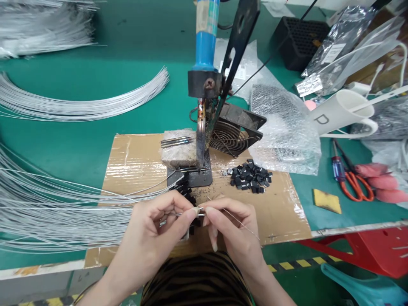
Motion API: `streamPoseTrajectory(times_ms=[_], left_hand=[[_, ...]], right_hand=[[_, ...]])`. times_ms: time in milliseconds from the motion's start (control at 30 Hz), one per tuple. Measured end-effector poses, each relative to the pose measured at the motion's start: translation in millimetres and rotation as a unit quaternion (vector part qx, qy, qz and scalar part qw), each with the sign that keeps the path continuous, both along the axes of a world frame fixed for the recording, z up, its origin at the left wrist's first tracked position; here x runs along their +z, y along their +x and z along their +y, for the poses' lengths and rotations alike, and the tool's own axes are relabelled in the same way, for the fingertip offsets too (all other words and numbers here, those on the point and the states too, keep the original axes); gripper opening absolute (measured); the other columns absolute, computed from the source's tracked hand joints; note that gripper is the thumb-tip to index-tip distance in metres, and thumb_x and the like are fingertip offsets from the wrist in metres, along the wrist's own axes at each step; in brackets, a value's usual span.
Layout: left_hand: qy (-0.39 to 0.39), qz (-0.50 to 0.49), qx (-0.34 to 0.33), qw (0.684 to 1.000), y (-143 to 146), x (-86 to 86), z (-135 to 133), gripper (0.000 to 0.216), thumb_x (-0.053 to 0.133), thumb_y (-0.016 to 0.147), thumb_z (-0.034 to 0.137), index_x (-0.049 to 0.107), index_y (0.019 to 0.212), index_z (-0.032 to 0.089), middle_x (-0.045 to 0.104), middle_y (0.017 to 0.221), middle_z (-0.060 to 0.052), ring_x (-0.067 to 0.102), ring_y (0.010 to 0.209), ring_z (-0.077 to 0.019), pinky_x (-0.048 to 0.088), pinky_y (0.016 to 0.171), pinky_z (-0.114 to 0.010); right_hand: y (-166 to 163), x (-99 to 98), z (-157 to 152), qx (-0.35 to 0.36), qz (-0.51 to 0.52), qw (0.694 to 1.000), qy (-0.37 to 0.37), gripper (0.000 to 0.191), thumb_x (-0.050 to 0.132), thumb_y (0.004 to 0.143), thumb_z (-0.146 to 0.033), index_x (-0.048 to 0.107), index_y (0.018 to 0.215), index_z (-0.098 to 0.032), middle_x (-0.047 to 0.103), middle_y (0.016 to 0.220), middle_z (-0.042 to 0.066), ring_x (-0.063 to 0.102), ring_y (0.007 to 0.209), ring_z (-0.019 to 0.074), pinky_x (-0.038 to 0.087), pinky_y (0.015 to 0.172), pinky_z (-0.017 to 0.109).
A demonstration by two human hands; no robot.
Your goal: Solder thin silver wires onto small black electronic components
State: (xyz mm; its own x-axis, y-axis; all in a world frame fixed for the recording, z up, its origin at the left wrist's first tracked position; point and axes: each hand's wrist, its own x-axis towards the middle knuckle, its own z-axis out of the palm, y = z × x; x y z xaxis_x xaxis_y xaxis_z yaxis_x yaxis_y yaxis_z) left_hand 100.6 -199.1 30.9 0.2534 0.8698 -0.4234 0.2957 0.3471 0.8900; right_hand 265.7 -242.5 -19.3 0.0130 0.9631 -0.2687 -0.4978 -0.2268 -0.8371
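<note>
Head view looks down on two hands meeting low at the middle of the desk [134,55]. Containers are few: a white cup [342,111] lies tipped on its side far out beyond the right hand, its mouth turned right, and what it holds cannot be made out. A black perforated tray [299,40] sits farther off behind the cup; its contents are hidden.

A taped cardboard sheet [134,163] lies under and ahead of the hands. Straight ahead of them stands a soldering iron [204,51] on a dark stand, tip down, with a small black fan [234,131] just behind it to the right. A heap of small black parts [250,176] lies ahead of the right hand. More black pieces sit between the iron's base and the fingers. Bubble wrap [283,127] lies beyond that heap. Orange-handled scissors [355,187] and a yellow pad [327,200] lie well to the right. Bundles of thin grey wires [47,204] fan out to the left of the left hand.

The left hand [153,231] is curled, thumb and forefinger pinched on a thin wire [174,216]. The right hand [231,227] is likewise pinched, fingertips touching the left's, gripping a fine strand [242,224]. The wire lies between the two pinches, its long axis roughly level, left to right; the strand trails down and right past the right hand's knuckles.
</note>
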Motion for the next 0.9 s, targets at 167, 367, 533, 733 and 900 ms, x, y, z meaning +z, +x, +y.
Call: streamPoseTrajectory(times_ms=[167,367,533,733,900], left_hand=[[0.049,0.016,-0.029,0.998,-4.9,-9.9,-3.8,0.029,0.065,0.097,0.043,0.07,0.078,0.02,0.052,0.06,0.003,0.038,0.056,-0.0115,0.027,0.052,-0.025],[0.129,0.045,-0.041,0.99,-6.8,-18.4,-8.1,0.023,0.063,0.1,0.035,0.071,0.082,0.022,0.059,0.062,0.003,0.045,0.055,-0.012,0.033,0.05,-0.024],[0.153,0.048,-0.026,0.987,-4.0,-19.5,-10.2,0.021,0.064,0.099,0.031,0.071,0.081,0.022,0.06,0.062,0.004,0.047,0.054,-0.0107,0.035,0.05,-0.022],[0.165,0.032,0.02,0.986,2.7,-20.2,-12.1,0.018,0.067,0.097,0.026,0.071,0.079,0.022,0.06,0.062,0.005,0.046,0.052,-0.0087,0.034,0.048,-0.02],[0.144,0.015,0.042,0.988,4.7,-21.1,-14.1,0.019,0.068,0.096,0.028,0.072,0.078,0.022,0.06,0.061,0.005,0.043,0.051,-0.0083,0.033,0.048,-0.019]], right_hand=[[-1.4,-6.5,-1.4,0.011,0.047,0.999,-0.008,0.007,0.081,0.093,-0.031,0.086,0.093,-0.025,0.072,0.069,-0.002,0.055,0.041,0.0029,0.044,0.038,0.012],[-1.0,-3.9,1.5,0.009,0.089,0.995,-0.035,0.009,0.083,0.09,-0.03,0.085,0.087,-0.022,0.07,0.064,-0.003,0.053,0.038,0.0013,0.041,0.037,0.01],[-1.4,-0.7,6.8,-0.002,0.113,0.992,-0.061,0.011,0.087,0.085,-0.031,0.086,0.08,-0.02,0.069,0.06,-0.002,0.052,0.037,0.0024,0.038,0.034,0.009],[-8.2,-1.8,4.4,-0.024,0.137,0.988,-0.068,0.011,0.087,0.083,-0.032,0.087,0.083,-0.021,0.068,0.06,-0.002,0.047,0.035,0.0012,0.034,0.031,0.009],[-14.3,-3.9,0.3,-0.051,0.116,0.991,-0.053,0.011,0.085,0.087,-0.032,0.086,0.084,-0.022,0.068,0.061,-0.003,0.048,0.036,0.0012,0.034,0.032,0.008]])
